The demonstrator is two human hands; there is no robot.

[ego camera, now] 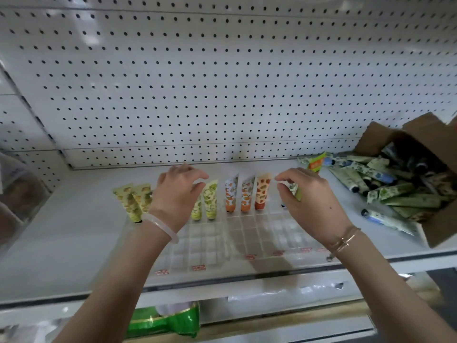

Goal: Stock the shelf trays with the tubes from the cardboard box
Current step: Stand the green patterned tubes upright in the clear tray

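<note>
Two hands: left hand [176, 194] and right hand [306, 201] reach over the clear divided trays [247, 231] on a white shelf [74, 231].
Left hand: fingers loosely curled and empty, tips just beside the top of a yellow-green tube [211, 198].
Right hand: thumb and fingers curl round a green-leaf tube [295, 191] at the row's right end.
Far row: yellow tubes [132, 200] left, orange tubes [262, 191] right, standing cap down.
Cardboard box [440, 233]: tipped open at far right, loose tubes [385, 194] spilling onto the shelf.

Left hand [176, 194], right hand [309, 199] by upright tubes [262, 191]
</note>
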